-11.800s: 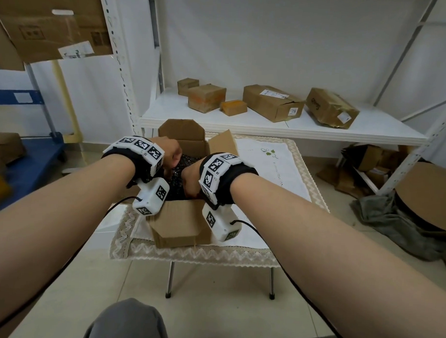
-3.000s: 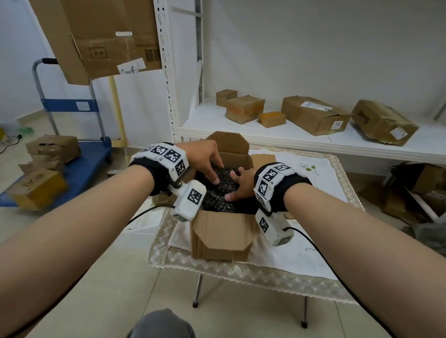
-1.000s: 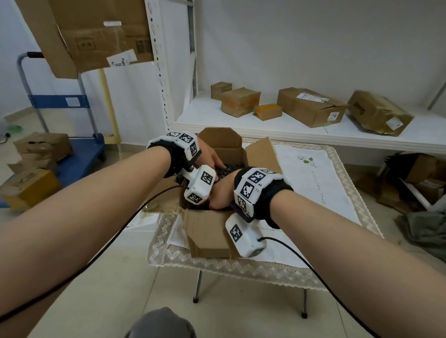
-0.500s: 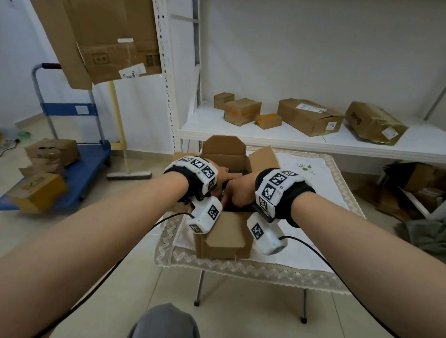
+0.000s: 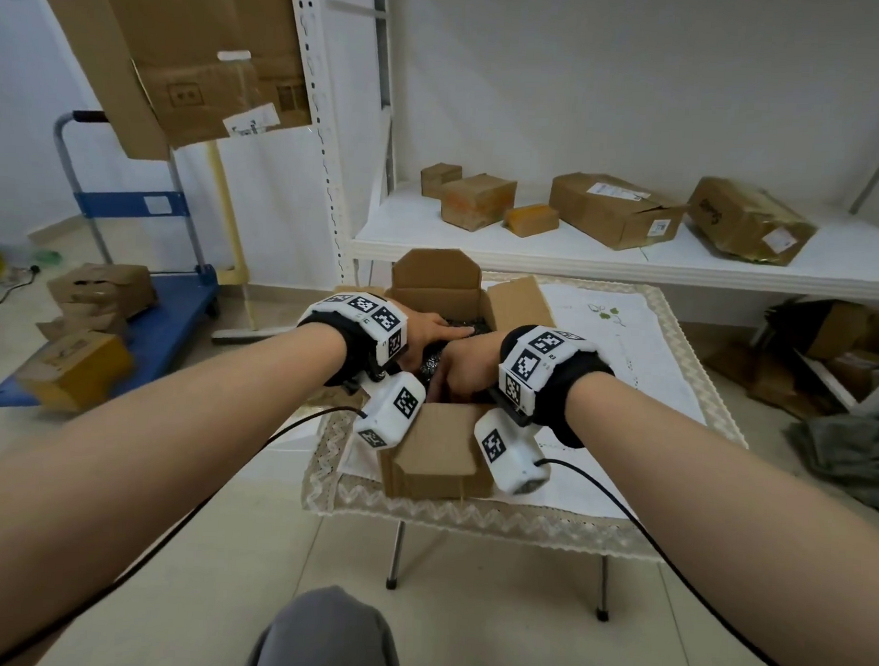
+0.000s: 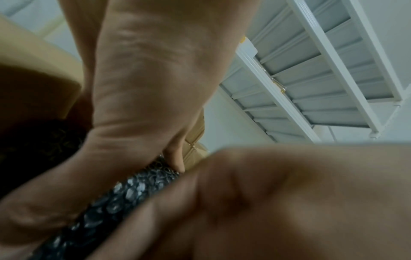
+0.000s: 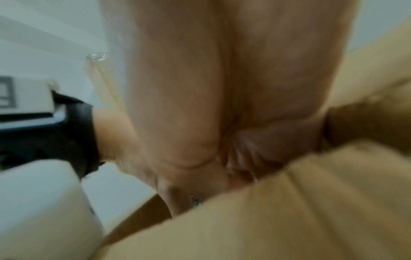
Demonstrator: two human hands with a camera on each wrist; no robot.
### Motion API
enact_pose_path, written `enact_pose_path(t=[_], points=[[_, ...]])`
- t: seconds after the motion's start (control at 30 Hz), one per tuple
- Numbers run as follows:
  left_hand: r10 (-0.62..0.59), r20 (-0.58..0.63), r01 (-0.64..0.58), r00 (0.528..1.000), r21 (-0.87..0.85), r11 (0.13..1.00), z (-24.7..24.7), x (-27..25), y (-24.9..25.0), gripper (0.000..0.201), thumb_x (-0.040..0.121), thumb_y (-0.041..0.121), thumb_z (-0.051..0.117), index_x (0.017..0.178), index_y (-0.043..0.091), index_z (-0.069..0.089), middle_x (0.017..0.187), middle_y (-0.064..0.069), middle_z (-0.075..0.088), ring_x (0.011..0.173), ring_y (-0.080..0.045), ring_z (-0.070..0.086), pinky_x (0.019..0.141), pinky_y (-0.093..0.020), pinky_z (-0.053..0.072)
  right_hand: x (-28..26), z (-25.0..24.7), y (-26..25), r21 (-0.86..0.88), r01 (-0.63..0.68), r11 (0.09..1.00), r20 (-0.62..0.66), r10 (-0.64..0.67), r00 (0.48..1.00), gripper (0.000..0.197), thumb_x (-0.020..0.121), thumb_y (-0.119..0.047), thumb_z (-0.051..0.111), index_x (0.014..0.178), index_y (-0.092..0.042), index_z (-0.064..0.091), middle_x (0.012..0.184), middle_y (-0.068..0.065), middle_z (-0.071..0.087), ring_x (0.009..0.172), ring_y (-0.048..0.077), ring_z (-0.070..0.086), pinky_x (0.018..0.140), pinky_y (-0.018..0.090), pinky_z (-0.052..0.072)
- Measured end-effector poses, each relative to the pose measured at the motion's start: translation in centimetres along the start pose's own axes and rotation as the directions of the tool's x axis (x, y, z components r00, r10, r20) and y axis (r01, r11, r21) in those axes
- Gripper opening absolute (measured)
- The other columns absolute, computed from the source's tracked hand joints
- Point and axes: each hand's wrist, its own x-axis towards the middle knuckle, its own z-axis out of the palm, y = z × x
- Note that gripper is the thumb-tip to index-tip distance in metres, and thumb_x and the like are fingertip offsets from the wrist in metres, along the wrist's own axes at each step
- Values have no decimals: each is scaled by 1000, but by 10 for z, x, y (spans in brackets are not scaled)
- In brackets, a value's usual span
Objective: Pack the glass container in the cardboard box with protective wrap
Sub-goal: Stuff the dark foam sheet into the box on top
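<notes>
Now, box: cardboard box (image 5: 436,452) on table (image 5: 641,340), flaps open for packing.
Left grip: left hand (image 5: 425,327) flat, released, pressing protective wrap (image 6: 124,195) down.
Right grip: right hand (image 5: 463,368) fingers hidden; cannot tell.

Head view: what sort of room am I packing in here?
Likely a small stockroom or parcel packing area: taped cartons sit on a white metal shelf, and a blue platform trolley carries more boxes.

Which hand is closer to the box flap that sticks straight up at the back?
Left. The left hand lies flat on the bubble wrap, reaching toward that back flap. The right hand is at the box's near side.
</notes>
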Motion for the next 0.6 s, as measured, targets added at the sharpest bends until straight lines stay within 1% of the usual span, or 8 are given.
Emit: enact_pose_path(t=[0.1, 0.17, 0.27, 0.33, 0.4, 0.47, 0.53, 0.6], points=[[-49, -42, 49, 998, -7, 999, 6, 2, -1, 86, 83, 11, 73, 152, 13, 22, 155, -6, 27, 138, -28, 36, 110, -41, 38, -8, -22, 0, 191, 94, 977, -56, -84, 995, 21, 93, -4, 53, 97, -3, 73, 107, 21, 70, 95, 32, 70, 85, 40, 58], [-31, -65, 30, 997, -14, 999, 10, 4, -4, 99, 80, 14, 77, 155, 19, 13, 159, -9, 22, 142, -28, 32, 113, -44, 34, -7, -40, -1, 379, 150, 913, -253, -54, 966, 28, 92, 3, 43, 81, -2, 68, 95, 24, 72, 84, 34, 73, 73, 43, 62], [1, -51, -1, 999, -11, 1000, 10, 7, -5, 113, 82, 13, 76, 156, 25, -8, 163, -14, 2, 150, -28, 10, 118, -46, 23, 13, -64, 5, 329, 195, 924, -515, 2, 857, 27, 89, 2, 42, 104, -10, 61, 118, 16, 63, 102, 30, 65, 85, 42, 58], [3, -67, -4, 998, -21, 1000, 9, 8, -5, 114, 82, 14, 75, 156, 27, -11, 164, -13, 1, 151, -27, 10, 118, -46, 23, 26, -69, 6, 230, 168, 959, -456, -46, 889, 49, 88, 3, 46, 134, -15, 49, 142, 10, 47, 128, 27, 48, 101, 35, 45], [14, -80, -17, 997, -37, 999, 11, 7, -5, 113, 83, 13, 75, 156, 25, -11, 163, -14, 1, 151, -27, 9, 119, -45, 21, 35, -70, 4, 165, 149, 975, -383, -76, 921, 64, 89, 5, 46, 148, -16, 33, 153, 9, 36, 139, 26, 37, 106, 32, 37], [19, -86, -25, 996, -71, 997, 14, 6, -9, 113, 83, 13, 75, 156, 27, -10, 163, -13, 0, 150, -29, 10, 119, -44, 22, 41, -68, 4, 125, 146, 981, -372, -90, 924, 65, 89, 5, 45, 149, -18, 33, 152, 7, 38, 138, 26, 38, 101, 28, 39], [4, -128, -19, 992, -111, 994, 17, 3, -13, 114, 80, 13, 76, 155, 35, -6, 162, -8, 3, 147, -31, 20, 115, -46, 32, 42, -62, 6, 75, 104, 992, -377, -68, 924, 55, 91, 2, 45, 140, -21, 47, 144, 2, 48, 132, 22, 46, 83, 19, 38], [-37, -206, -5, 978, -200, 980, 22, -4, -17, 114, 71, 14, 82, 153, 42, 9, 154, -5, 15, 137, -33, 34, 107, -47, 43, 44, -55, 11, 40, 91, 995, -386, -68, 920, 43, 91, -2, 48, 127, -22, 59, 135, -1, 57, 123, 19, 53, 71, 16, 36]])
